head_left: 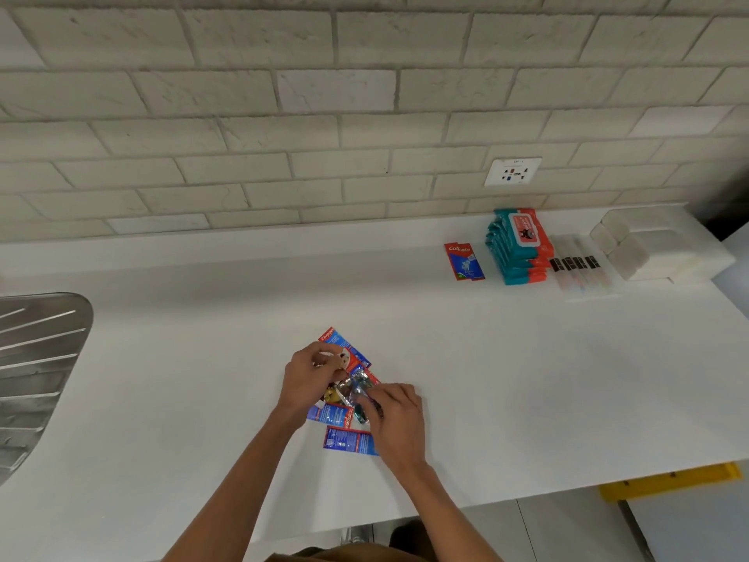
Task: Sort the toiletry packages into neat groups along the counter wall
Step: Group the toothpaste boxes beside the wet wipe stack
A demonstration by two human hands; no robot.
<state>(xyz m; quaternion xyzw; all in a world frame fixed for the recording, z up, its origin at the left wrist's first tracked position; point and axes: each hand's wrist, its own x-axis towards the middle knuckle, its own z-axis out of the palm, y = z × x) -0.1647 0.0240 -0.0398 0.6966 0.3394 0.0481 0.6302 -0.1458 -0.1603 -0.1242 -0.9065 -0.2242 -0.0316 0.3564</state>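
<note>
We look down on a white desk (506, 379) that runs along a pale brick-tile wall (243, 115). Near the front middle of the desk lies a loose pile of red and blue Colgate toothpaste sachets (349, 440), overlapping at different angles, with silvery foil sachets (347, 388) on top of them.

Both of our bare hands are over this pile. The left hand (310, 381) is at the far left of it. Its grip is closed, fingers curled and pinching a small sachet (337, 361) just above one toothpaste sachet. The right hand (397, 419) covers the near right side. Its grip is also closed, the fingertips pinching one of the foil sachets. The picture is too blurred to read those packets.

Well apart from the pile, far right against the wall, sorted groups stand side by side. From left to right they are a small set of Colgate packets (464, 261) lying flat, a stack of teal and red wet-wipe packs (519, 253), a row of clear-wrapped sticks with black bands (577, 266), and a block of white packs (648, 249).

A white wall socket (513, 171) sits above the wipes. A steel sink drainboard (36, 358) is at the left edge. A yellow object (668, 480) shows below the desk's front edge on the right.
</note>
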